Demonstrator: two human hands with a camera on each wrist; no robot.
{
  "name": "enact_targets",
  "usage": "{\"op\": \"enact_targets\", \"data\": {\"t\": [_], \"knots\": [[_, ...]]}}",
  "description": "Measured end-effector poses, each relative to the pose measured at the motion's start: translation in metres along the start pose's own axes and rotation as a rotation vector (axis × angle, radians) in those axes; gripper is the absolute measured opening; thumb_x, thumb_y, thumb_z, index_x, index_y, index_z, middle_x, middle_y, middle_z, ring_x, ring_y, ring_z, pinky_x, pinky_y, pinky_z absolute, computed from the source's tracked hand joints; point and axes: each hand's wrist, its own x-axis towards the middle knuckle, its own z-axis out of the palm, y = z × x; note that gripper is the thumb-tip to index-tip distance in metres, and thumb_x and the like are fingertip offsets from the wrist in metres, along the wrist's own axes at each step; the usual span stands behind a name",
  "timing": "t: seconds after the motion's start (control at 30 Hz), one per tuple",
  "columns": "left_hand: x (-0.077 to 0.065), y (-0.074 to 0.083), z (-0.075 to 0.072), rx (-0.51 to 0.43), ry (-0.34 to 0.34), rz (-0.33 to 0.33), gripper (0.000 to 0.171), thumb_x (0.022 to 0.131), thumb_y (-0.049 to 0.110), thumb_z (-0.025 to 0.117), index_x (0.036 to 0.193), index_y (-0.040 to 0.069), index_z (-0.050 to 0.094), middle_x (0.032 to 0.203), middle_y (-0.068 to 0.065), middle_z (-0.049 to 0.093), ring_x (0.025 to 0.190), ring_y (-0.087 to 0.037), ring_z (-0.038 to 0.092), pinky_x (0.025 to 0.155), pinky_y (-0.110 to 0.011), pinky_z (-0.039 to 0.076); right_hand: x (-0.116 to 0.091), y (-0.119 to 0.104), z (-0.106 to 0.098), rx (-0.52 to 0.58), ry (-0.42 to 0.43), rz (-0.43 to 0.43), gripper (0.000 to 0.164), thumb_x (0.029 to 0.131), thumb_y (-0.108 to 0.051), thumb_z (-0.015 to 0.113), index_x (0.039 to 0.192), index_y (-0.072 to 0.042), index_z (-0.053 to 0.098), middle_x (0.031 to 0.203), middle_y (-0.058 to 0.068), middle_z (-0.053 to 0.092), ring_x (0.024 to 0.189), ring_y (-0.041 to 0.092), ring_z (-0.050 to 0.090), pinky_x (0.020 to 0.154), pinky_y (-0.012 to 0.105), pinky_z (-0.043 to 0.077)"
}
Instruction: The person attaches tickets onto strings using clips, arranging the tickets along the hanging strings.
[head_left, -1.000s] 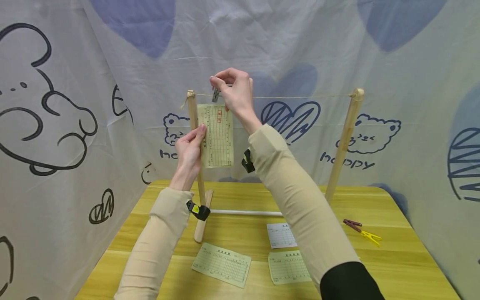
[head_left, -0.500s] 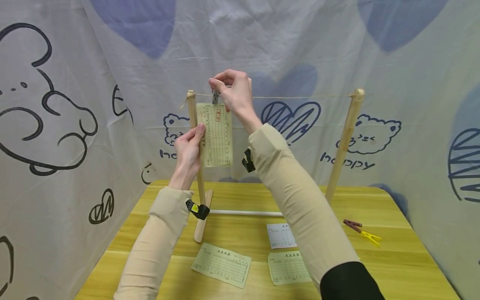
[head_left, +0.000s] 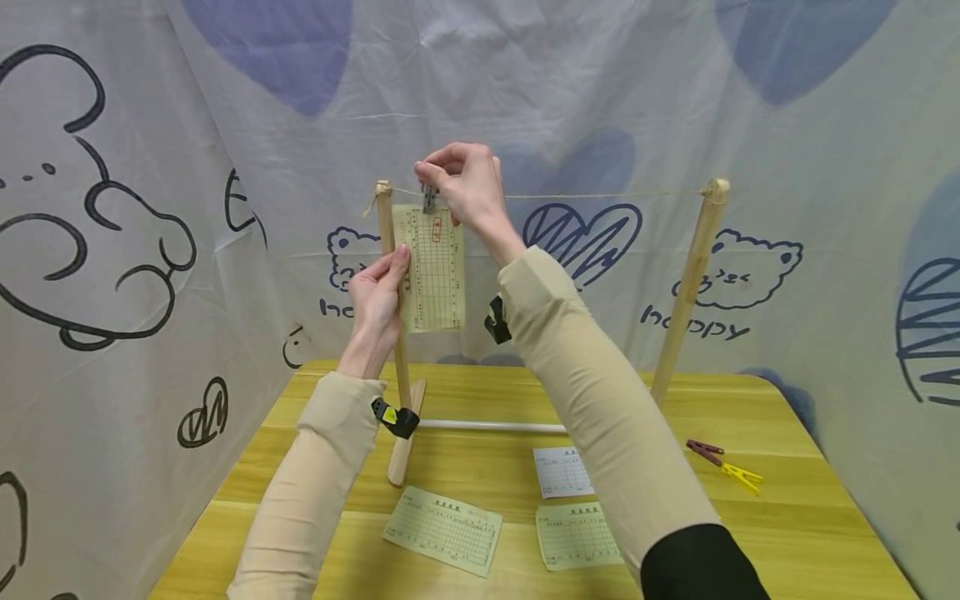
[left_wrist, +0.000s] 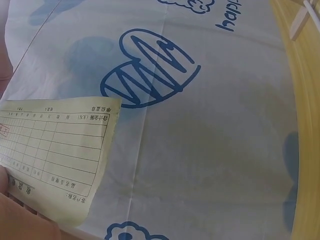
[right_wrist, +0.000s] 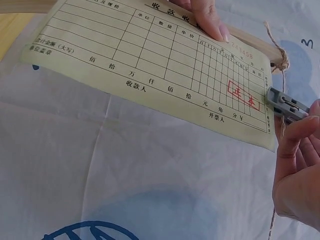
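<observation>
A pale yellow-green printed receipt slip (head_left: 437, 287) hangs upright at the left end of a thin string (head_left: 600, 196). My left hand (head_left: 377, 293) pinches its left edge, the thumb lying on the printed face. Above it, my right hand (head_left: 474, 185) pinches a grey clothespin (right_wrist: 289, 106). In the right wrist view the clothespin's tips overlap the slip's short edge, near a red stamp, and the string passes at the clothespin. Only part of the slip shows in the left wrist view, with bits of fingers along the left side.
The string runs between two wooden posts (head_left: 684, 292) joined low down by a white rod (head_left: 491, 426). On the table (head_left: 810, 517) lie a greenish slip (head_left: 444, 529), another greenish slip (head_left: 576, 535) and a white slip (head_left: 561, 472). A maroon clothespin (head_left: 705, 451) touches a yellow clothespin (head_left: 742, 476).
My right hand has come down slightly with the grey clothespin, whose tips now overlap the slip's top edge. The slip has risen a little in my left hand.
</observation>
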Motion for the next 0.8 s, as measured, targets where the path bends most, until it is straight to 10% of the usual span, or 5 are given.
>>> {"op": "enact_targets", "data": {"t": [0.8], "knots": [[0.0005,0.0013,-0.0014,0.018,0.002,-0.001,0.013,0.092,0.022,0.073,0.101,0.013,0.076,0.081,0.008,0.076,0.072,-0.005,0.07,0.069,-0.017,0.059,0.0031,0.0008,-0.0036,-0.009,-0.13,0.031,0.027,0.095,-0.03,0.071,0.114,-0.011,0.074,0.105,0.007,0.078,0.046,0.007,0.046,0.042,0.025,0.043]]}}
